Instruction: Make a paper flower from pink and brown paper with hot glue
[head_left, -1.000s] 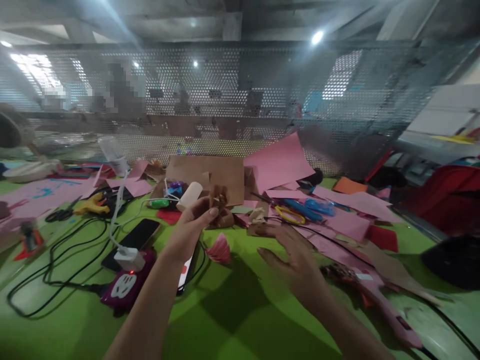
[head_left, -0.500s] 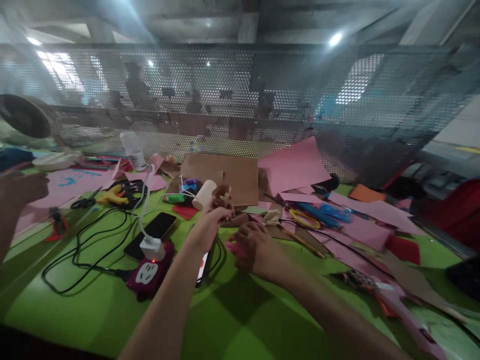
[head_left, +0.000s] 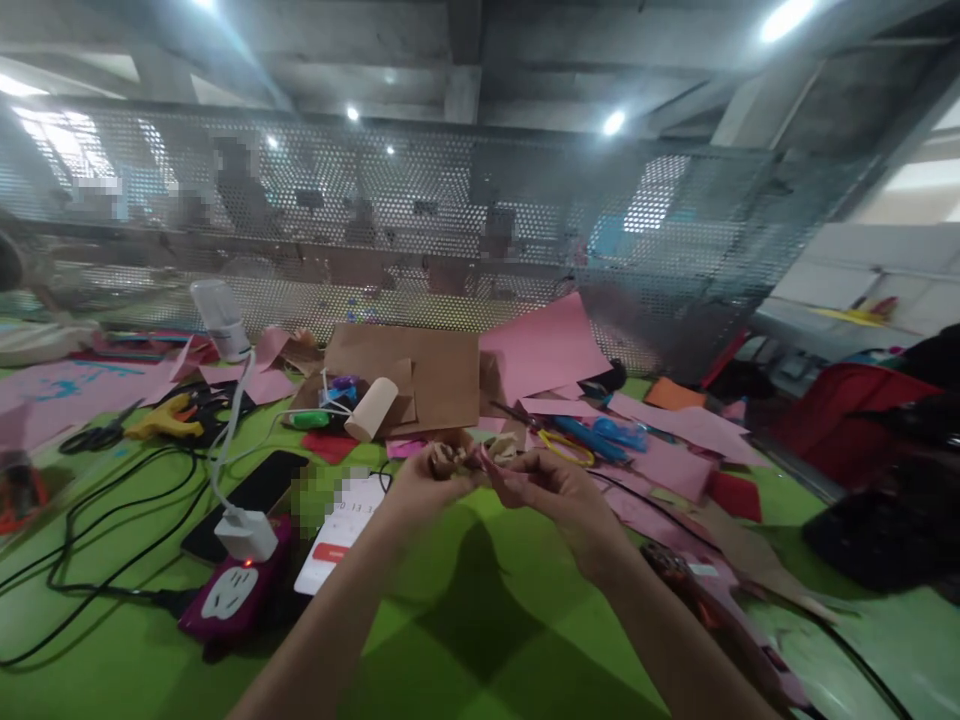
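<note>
Both my hands meet over the green table, a little above it. My left hand pinches a small crumpled brown paper piece. My right hand is closed on a small pink folded paper piece, which touches the brown one. The pink piece is mostly hidden by my fingers. A phone with a lit screen lies just left of my left forearm.
A purple power strip with a white charger and black cables lie at left. Brown paper, pink sheets, a cream roll, a yellow glue gun, scissors and a pink glue gun crowd the table. A perforated metal screen stands behind.
My right hand took the pink folded piece off the table and lifted it. My left hand came down with the brown piece. The two now meet, and the phone screen shows.
</note>
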